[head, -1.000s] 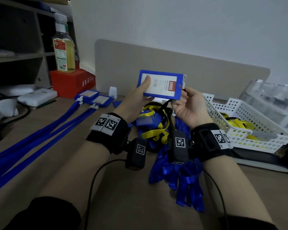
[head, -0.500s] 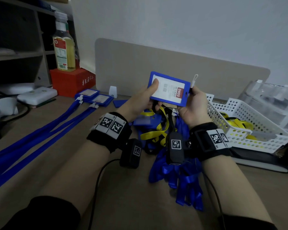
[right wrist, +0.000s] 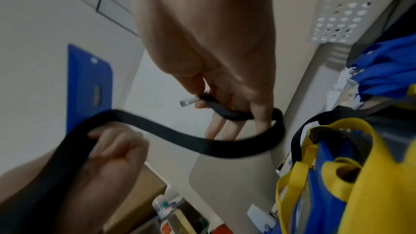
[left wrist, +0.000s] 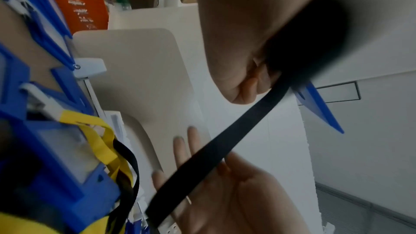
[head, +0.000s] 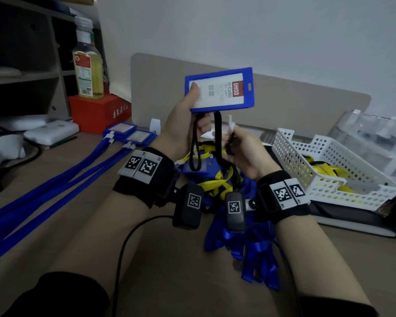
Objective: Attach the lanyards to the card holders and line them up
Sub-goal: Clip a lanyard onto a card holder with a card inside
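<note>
My left hand (head: pixel 192 110) holds a blue card holder (head: pixel 220 90) up in the air by its left end, thumb on the front; the holder's back (right wrist: pixel 90 86) shows in the right wrist view. A black lanyard (head: pixel 194 152) hangs in a loop from the left hand's curled fingers (right wrist: pixel 108 149) and runs across to my right hand (head: pixel 231 136). That hand pinches the lanyard's white clip (right wrist: pixel 190 100) between thumb and forefinger, its other fingers straight. The clip sits below the holder, apart from its slot (head: pixel 249 86). The strap (left wrist: pixel 225 149) crosses the left wrist view.
Two blue holders (head: pixel 128 136) with long blue lanyards (head: pixel 55 179) lie side by side at the left. A heap of blue and yellow lanyards and holders (head: pixel 215 177) lies under my hands. A white basket (head: pixel 295 154) stands right, a bottle (head: pixel 87 67) on a red box (head: pixel 98 110) at back left.
The left hand lifted the card holder higher. The right hand came off the holder's right end and dropped below it, still pinching the clip.
</note>
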